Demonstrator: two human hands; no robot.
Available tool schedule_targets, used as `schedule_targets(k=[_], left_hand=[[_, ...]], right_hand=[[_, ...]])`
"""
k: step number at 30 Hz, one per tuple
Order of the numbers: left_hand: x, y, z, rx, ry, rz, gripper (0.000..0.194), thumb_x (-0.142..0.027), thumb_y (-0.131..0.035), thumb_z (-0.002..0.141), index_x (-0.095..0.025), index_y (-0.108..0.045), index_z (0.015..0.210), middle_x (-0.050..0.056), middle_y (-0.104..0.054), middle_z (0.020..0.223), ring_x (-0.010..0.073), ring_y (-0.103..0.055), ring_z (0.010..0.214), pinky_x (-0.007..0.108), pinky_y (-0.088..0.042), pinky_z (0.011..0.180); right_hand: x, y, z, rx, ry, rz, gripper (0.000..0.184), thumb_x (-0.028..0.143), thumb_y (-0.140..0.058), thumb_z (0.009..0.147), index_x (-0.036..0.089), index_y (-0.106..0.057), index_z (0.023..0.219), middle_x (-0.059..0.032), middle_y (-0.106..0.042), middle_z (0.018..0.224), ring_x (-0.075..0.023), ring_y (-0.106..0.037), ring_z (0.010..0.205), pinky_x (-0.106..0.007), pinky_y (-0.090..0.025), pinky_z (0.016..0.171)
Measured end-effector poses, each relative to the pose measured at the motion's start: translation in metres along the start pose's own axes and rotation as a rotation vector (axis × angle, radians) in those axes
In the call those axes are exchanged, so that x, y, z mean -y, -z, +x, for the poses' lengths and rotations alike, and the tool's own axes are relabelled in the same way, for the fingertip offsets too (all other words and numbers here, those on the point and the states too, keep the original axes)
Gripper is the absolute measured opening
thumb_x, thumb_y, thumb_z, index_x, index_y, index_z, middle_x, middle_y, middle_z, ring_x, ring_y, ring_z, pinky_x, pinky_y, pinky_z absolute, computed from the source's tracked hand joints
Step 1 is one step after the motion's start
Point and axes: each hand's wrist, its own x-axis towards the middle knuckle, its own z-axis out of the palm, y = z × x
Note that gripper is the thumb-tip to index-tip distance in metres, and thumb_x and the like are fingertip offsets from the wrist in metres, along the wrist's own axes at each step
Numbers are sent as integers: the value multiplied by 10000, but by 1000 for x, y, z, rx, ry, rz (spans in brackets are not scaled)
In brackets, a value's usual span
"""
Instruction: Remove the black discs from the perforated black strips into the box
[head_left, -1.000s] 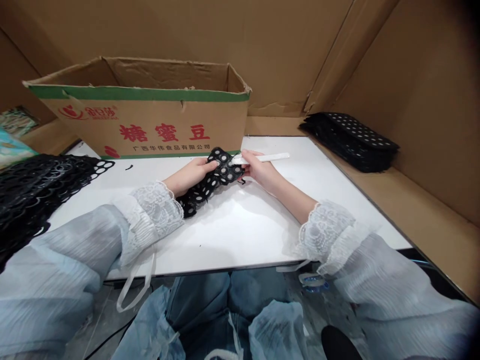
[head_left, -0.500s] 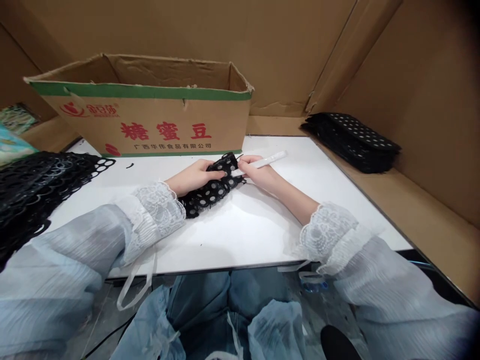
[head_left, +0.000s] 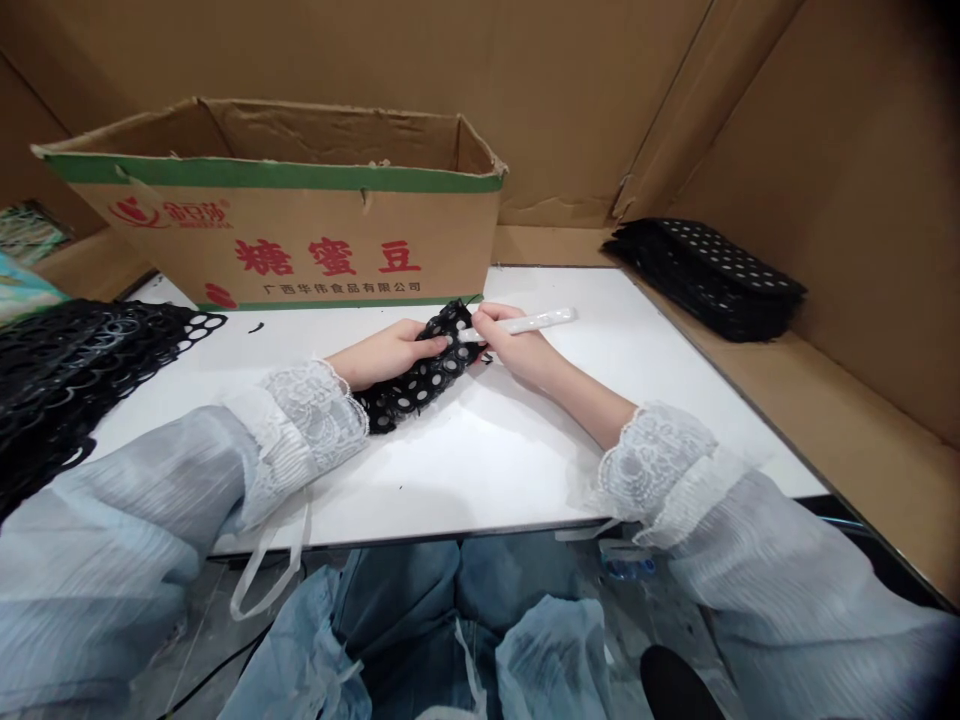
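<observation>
A strip of black lace fabric with pale dots (head_left: pixel 424 380) slants across the middle of the white table. My left hand (head_left: pixel 386 355) is closed on it, with the thumb on top and the other fingers hidden beneath. In my right hand (head_left: pixel 514 338) is a slim white pen-like tool (head_left: pixel 551 319), pinched between thumb and fingers. The tool's front tip meets the fabric's upper right part, close to my left thumb. What kind of tool it is I cannot make out for sure.
An open cardboard box (head_left: pixel 315 235) stands behind my hands. Black openwork lace (head_left: pixel 75 370) is heaped at the left. On the right, a folded stack of dotted black fabric (head_left: pixel 709 275) lies on a cardboard ledge (head_left: pixel 832 400). Cardboard walls (head_left: pixel 570 110) enclose the table (head_left: pixel 480 470).
The white tool has tilted slightly flatter, and its tip has shifted a little left on the fabric. Both hands keep their hold. The view has shifted slightly.
</observation>
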Motion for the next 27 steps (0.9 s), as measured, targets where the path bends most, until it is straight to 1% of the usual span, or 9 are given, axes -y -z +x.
schedule_targets(k=[3, 6, 10, 15, 17, 19, 21, 23, 27], left_hand=[[0, 0, 0, 3, -2, 19, 381, -478, -488, 767, -153, -618, 919, 49, -666, 869, 184, -582, 716, 288, -445, 680], [0, -3, 0, -1, -74, 160, 374, -473, -445, 789, -159, -611, 905, 30, -656, 879, 188, -572, 752, 289, -432, 731], [-3, -10, 2, -66, -208, 441, 344, -425, -374, 824, -156, -586, 792, 28, -634, 820, 195, -544, 744, 291, -410, 734], [-5, -13, 7, -156, -221, 501, 362, -409, -316, 836, -148, -546, 733, 36, -608, 757, 195, -528, 713, 277, -404, 671], [-5, -13, 7, -168, -221, 507, 358, -410, -320, 833, -150, -542, 725, 37, -611, 761, 199, -532, 717, 279, -402, 675], [-5, -14, 7, -136, -210, 542, 355, -408, -326, 831, -157, -540, 702, 40, -610, 731, 200, -535, 686, 289, -401, 674], [-5, -16, 6, -99, -196, 582, 351, -405, -333, 831, -164, -539, 682, 42, -608, 705, 199, -536, 657, 299, -402, 678], [-5, -16, 6, -90, -183, 564, 341, -403, -341, 832, -166, -550, 704, 41, -621, 739, 198, -546, 676, 301, -407, 702], [-7, -12, 5, -106, -101, 364, 323, -412, -384, 821, -158, -583, 795, 38, -649, 837, 198, -568, 743, 305, -418, 759]], right_hand=[[-1, -1, 0, 2, 1, -40, 296, 398, -412, 833, 185, -406, 628, 16, -467, 580, -94, -481, 512, -230, -400, 482], [-4, -4, -1, -11, 27, -135, 289, 387, -379, 842, 191, -381, 630, 29, -427, 551, -90, -436, 491, -228, -350, 470], [-8, -10, -2, -54, 177, -373, 233, 290, -359, 840, 194, -345, 628, 22, -408, 587, -103, -403, 560, -243, -326, 536], [-7, -13, 6, -133, 322, -526, 166, 263, -308, 862, 203, -358, 715, 4, -438, 705, -118, -419, 651, -259, -340, 624], [-5, -11, 14, -171, 282, -558, 178, 249, -309, 861, 203, -352, 694, 7, -422, 672, -122, -412, 639, -264, -335, 628], [-1, -7, 21, -240, 198, -583, 195, 226, -332, 845, 200, -340, 652, 16, -381, 609, -122, -391, 600, -265, -317, 609], [3, -2, 23, -277, 164, -571, 222, 218, -352, 832, 199, -316, 613, 24, -336, 566, -116, -361, 561, -261, -291, 578], [6, 2, 19, -253, 192, -518, 259, 234, -358, 831, 198, -290, 584, 28, -308, 546, -104, -330, 531, -254, -264, 542], [9, 2, 6, -224, 181, -414, 324, 302, -373, 837, 192, -281, 546, 34, -282, 523, -89, -299, 505, -250, -231, 499]])
